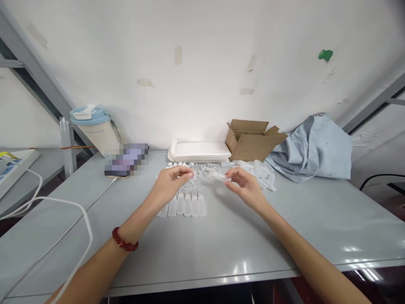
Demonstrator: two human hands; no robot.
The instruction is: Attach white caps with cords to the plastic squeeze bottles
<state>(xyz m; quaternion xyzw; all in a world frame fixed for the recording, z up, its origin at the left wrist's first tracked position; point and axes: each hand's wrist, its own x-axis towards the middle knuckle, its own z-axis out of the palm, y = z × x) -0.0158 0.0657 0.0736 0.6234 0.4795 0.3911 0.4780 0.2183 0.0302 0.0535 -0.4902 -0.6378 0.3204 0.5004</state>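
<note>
Red bracelet (125, 240) on its wrist, left hand (172, 179) pinches a tiny white cap (192, 174), right hand (245, 185) pinches a clear little bottle (221, 177) over the counter (221, 249) middle; I'd keep both level and close.

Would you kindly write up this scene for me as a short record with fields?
Left hand: pinches a small white piece at its fingertips, over the table
Right hand: holds a small clear bottle
Beneath hands: row of bottles lying side by side
Behind: cords and caps, white trays, open cardboard box
Right rear: blue cloth
Left side: white cable, jug
Left wrist: red bead bracelet
</note>
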